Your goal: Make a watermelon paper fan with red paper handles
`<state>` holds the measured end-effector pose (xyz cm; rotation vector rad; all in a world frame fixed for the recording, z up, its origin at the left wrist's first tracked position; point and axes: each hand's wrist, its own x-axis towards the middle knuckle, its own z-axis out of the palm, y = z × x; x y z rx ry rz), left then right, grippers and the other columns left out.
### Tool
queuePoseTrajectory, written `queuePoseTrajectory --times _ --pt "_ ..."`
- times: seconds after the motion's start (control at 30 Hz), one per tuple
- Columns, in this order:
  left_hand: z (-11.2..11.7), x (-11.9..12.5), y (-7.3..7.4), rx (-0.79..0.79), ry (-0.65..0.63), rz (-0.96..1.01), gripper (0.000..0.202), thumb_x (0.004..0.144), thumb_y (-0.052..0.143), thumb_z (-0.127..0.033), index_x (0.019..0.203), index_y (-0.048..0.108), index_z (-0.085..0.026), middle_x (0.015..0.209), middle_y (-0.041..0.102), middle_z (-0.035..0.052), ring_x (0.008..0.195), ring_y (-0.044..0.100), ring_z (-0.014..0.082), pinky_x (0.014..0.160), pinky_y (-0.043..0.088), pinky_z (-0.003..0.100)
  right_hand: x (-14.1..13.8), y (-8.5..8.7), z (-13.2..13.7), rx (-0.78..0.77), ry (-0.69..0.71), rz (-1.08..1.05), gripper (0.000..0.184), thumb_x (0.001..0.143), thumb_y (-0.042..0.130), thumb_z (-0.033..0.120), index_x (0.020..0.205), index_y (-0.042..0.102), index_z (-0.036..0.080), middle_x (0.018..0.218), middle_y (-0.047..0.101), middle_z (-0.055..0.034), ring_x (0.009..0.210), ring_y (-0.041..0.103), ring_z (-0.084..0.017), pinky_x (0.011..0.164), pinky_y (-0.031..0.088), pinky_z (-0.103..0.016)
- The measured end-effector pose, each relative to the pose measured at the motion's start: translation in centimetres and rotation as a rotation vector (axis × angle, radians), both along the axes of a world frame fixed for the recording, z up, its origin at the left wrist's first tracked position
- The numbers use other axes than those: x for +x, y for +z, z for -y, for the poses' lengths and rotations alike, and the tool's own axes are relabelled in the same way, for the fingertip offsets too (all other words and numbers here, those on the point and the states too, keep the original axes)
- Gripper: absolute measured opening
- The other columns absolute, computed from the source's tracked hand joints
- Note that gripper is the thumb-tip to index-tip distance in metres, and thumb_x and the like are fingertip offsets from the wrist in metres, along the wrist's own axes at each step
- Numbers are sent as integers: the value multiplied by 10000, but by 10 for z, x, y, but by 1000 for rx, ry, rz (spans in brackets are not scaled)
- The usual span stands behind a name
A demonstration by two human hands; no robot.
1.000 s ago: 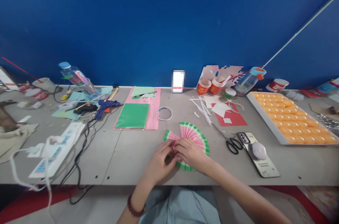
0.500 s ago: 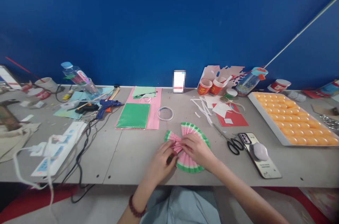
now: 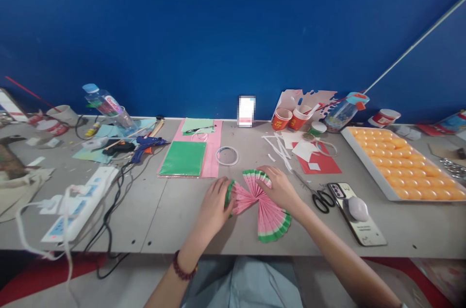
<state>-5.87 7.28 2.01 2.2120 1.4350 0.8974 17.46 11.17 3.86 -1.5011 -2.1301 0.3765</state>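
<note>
A pleated paper fan (image 3: 274, 223), pink with a green and white rim, lies spread on the table in front of me. Its folds meet at a middle point, with gaps between the left, upper and lower parts. My left hand (image 3: 217, 202) grips the green edge of the left part, fingers curled over it. On the upper right, my right hand (image 3: 279, 187) holds the folds, covering some of the rim. The undersides of both grips are hidden.
Scissors (image 3: 323, 199) and a phone (image 3: 358, 215) lie at the right, before a tray of orange balls (image 3: 404, 164). Behind the fan is a tape roll (image 3: 227, 164). Left stand green paper (image 3: 184, 159), a blue glue gun (image 3: 145, 146) and a power strip (image 3: 82, 205).
Both hands have moved from the fan's middle out to its edges, the left one leftward, the right one up and right. The folds are spread differently, and the middle now shows.
</note>
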Motion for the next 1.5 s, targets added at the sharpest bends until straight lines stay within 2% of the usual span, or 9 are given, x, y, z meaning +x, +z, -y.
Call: queuePoseTrajectory --times 0.13,0.3,0.5,0.6,0.77,0.97,1.13,1.27,1.5 --pt "-17 1 3 -26 -60 -91 407 812 564 -173 1211 494 -213 1164 582 102 1104 531 276 923 450 446 -7 -5 -6 -40 14 26 323 855 557 316 1153 557 193 1123 624 -98 1077 545 -256 903 431 -429" --pt "-22 8 6 -137 -47 1 419 785 505 -66 1174 516 -222 1079 594 80 1019 569 244 860 487 404 -9 -14 -12 -59 -17 23 431 808 636 366 1173 564 148 1050 603 -117 1007 550 -261 882 439 -424" --pt "-21 11 -2 -189 -39 216 453 747 479 -31 1145 544 -236 976 586 41 840 597 169 777 519 329 -7 -16 -14 -82 -14 -46 218 736 707 341 877 664 181 897 586 -66 898 551 -226 824 434 -368" --pt "-22 11 -3 -225 -44 236 416 758 530 -88 1153 555 -217 985 606 51 826 592 168 779 514 331 -6 -9 -14 -134 -36 -132 170 730 686 309 810 610 180 832 612 -36 816 559 -196 768 429 -334" --pt "-28 13 -1 -285 -10 320 303 796 612 -315 1070 625 -188 980 658 75 871 606 196 813 487 345 -3 15 -10 -333 -27 -372 204 750 643 365 800 542 195 686 571 32 638 527 -133 622 402 -258" --pt "-47 18 18 -494 0 592 284 680 730 -381 809 623 -151 751 639 20 685 589 141 616 454 242 3 34 -8 -451 66 -604 249 744 658 363 843 499 200 692 552 45 574 493 -96 553 396 -233" --pt "-57 18 41 -708 -201 752 306 678 742 -405 762 614 -140 688 616 5 606 571 114 580 469 235 4 45 -12 -467 105 -648 225 752 648 319 905 557 182 795 631 -7 679 565 -120 631 445 -257" --pt "-61 18 46 -720 -191 778 313 645 771 -402 747 647 -133 693 634 12 625 574 114 599 472 232 2 47 -15 -443 104 -626 238 747 648 289 951 602 176 911 666 -47 811 609 -153 731 463 -286" --pt "-64 19 43 -791 -165 842 339 569 816 -392 722 660 -133 664 649 8 607 570 107 620 459 233 -1 45 -16 -442 117 -623 231 758 647 303 958 628 188 922 687 -55 817 623 -171 729 479 -300"
